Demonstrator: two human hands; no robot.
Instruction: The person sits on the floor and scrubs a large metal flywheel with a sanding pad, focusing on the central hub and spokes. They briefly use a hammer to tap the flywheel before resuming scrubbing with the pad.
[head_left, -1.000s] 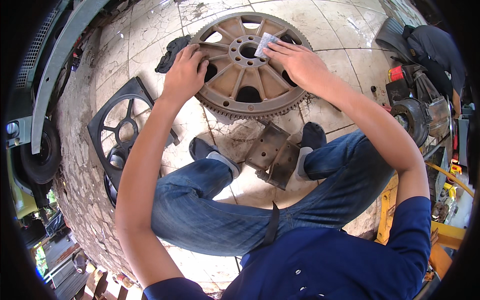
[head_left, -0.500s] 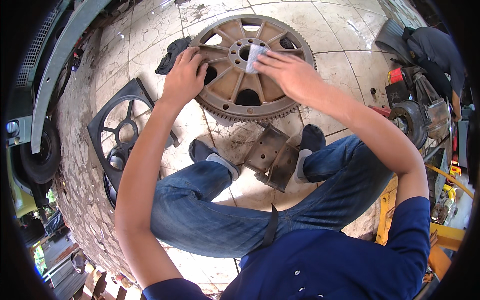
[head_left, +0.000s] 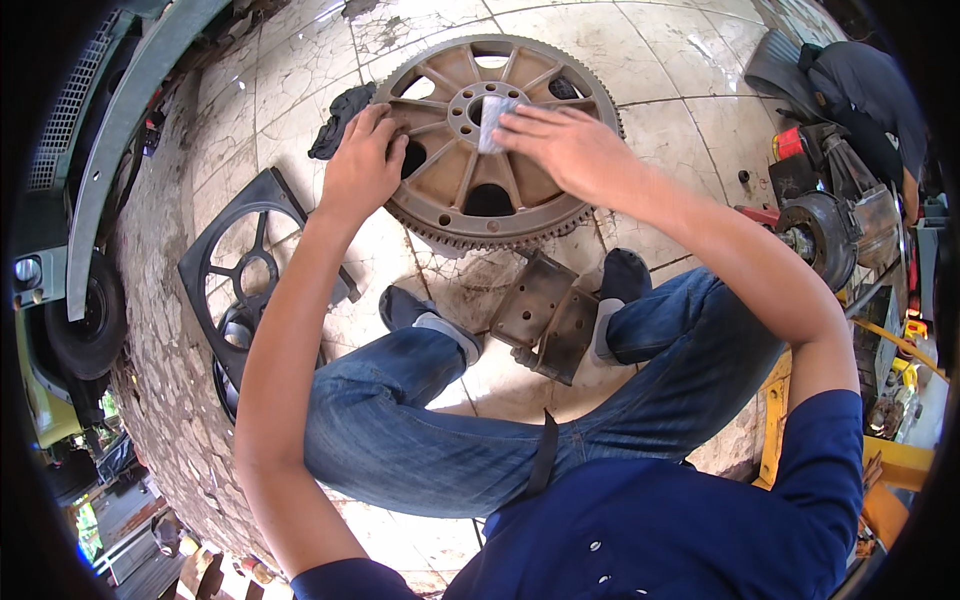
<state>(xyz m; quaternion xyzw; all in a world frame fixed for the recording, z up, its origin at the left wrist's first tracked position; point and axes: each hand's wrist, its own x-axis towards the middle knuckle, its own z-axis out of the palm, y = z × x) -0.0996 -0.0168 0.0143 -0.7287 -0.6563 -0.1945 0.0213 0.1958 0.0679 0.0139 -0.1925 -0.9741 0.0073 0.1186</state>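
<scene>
Though round, a toothed wheel (head_left: pixel 485 168) (metal).

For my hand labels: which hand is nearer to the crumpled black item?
Left. The left hand is beside the crumpled black item, at the toothed wheel; the right hand is farther, over the wheel's right side.

Navy shirt (head_left: pixel 660 530), jeans (head_left: pixel 440 450), probably slip-ons (head_left: pixel 402 308)
</scene>
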